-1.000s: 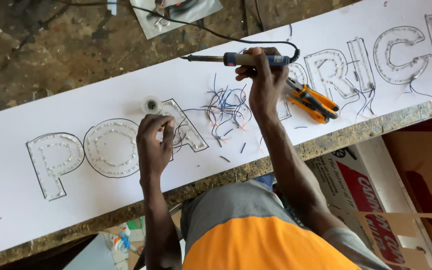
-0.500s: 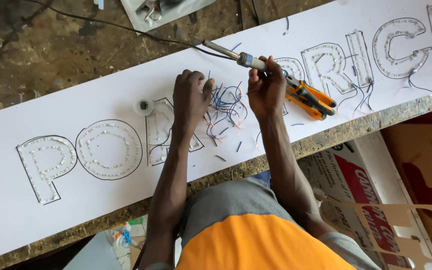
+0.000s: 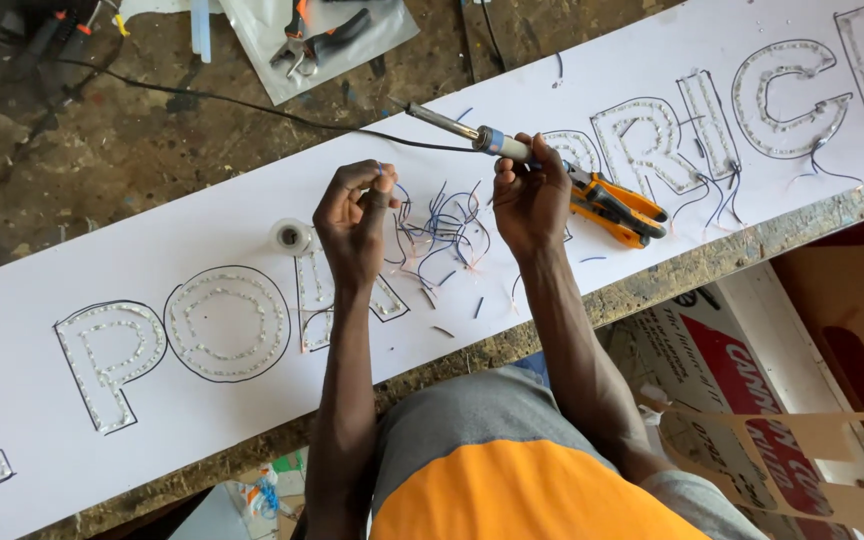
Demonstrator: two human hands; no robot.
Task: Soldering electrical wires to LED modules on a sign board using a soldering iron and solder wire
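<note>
A long white sign board (image 3: 152, 240) lies across a rough workbench, with outlined letters filled with small LEDs. My left hand (image 3: 354, 215) is raised above the board, pinching a short blue wire (image 3: 382, 168) between thumb and fingers. My right hand (image 3: 530, 195) grips a soldering iron (image 3: 472, 133) by its blue handle, tip pointing up-left, its black cord (image 3: 252, 108) running off to the left. Between and below my hands lies a tangle of loose thin wires (image 3: 442, 225) on the board.
Orange-handled pliers (image 3: 620, 207) lie on the board just right of my right hand. A small solder spool (image 3: 292, 237) sits left of my left hand. Pliers on a plastic sheet (image 3: 322, 40) lie at the bench's back. Cardboard boxes (image 3: 752, 390) stand below the bench edge.
My left hand moved right from the letters to the wire tangle, then lifted with a wire pinched in it. My right hand tilted the soldering iron tip up-left.
</note>
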